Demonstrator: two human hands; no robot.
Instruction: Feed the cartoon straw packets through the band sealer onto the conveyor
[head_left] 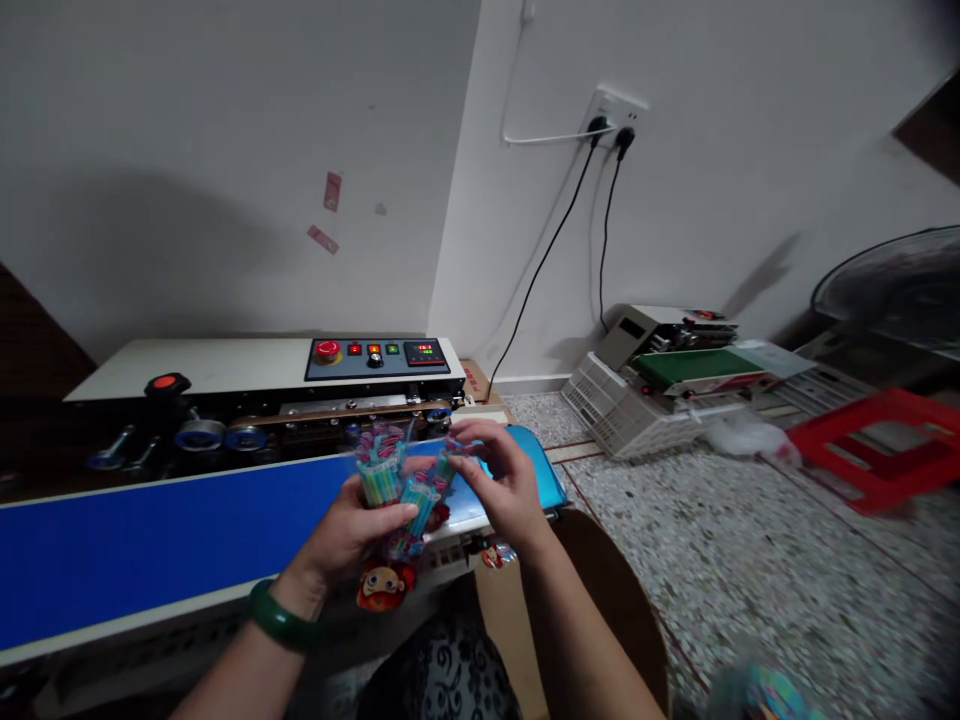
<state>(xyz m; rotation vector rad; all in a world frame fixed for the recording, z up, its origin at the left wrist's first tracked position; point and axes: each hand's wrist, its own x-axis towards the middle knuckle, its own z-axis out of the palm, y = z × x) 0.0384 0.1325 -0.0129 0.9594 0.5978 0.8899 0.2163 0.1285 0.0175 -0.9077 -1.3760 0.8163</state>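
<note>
My left hand (356, 527) is closed around a few clear packets (380, 482) filled with thin blue, green and yellow striped sticks, with pink and purple swirls near their tops. A cartoon face with red hair (384, 584) shows at the packets' lower end. My right hand (501, 483) pinches the top of another such packet (442, 470) beside them. Both hands are above the right end of a blue conveyor belt (187, 520) on a band sealing machine (225, 365). Exactly how many packets are held is hard to tell.
The sealer's control panel (386, 358) has a red knob and lit displays. Below my right arm is an open cardboard box (504, 620). On the right, a second machine with a green belt (697, 367) rests on a white crate (611, 405), near a red plastic frame (885, 450) and a fan (900, 285).
</note>
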